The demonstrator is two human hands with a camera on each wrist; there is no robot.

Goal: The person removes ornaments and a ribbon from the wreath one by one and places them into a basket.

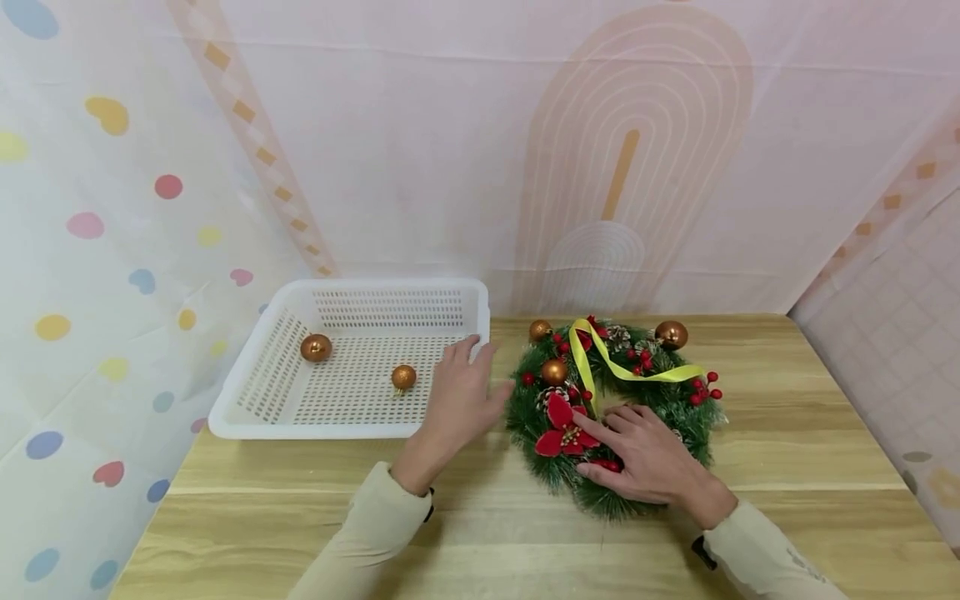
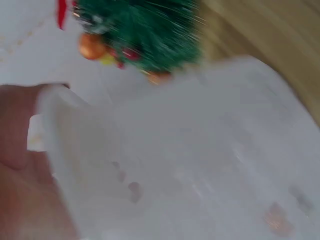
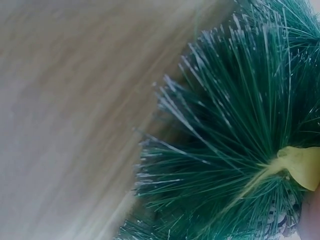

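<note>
"So, where is the round green wreath of frosted artificial needles (image 1: 553,472)?"

"Under the right hand (image 1: 654,457), which lies loosely spread on it. The index finger reaches onto the red, pointed-petalled flower (image 1: 564,432)."

"And beyond those fingers?"

"A glossy yellow ribbon (image 1: 652,377) bends across the wreath. Farther out from the hand, at the wreath's far edge, sits a shiny copper ball (image 1: 671,335)."

"The left hand (image 1: 461,396)?"

"Fingers extended, at the right side of the white rectangular plastic basket (image 1: 315,432); whether it touches the rim, I cannot tell. To its left, inside, lie a glittery gold-brown ball (image 1: 403,377) and, farther from it, a smooth copper-brown ball (image 1: 316,347)."

"Underneath?"

"A wood-grain table (image 1: 525,550); beyond both hands hangs pale patterned cloth (image 1: 420,167)."
</note>
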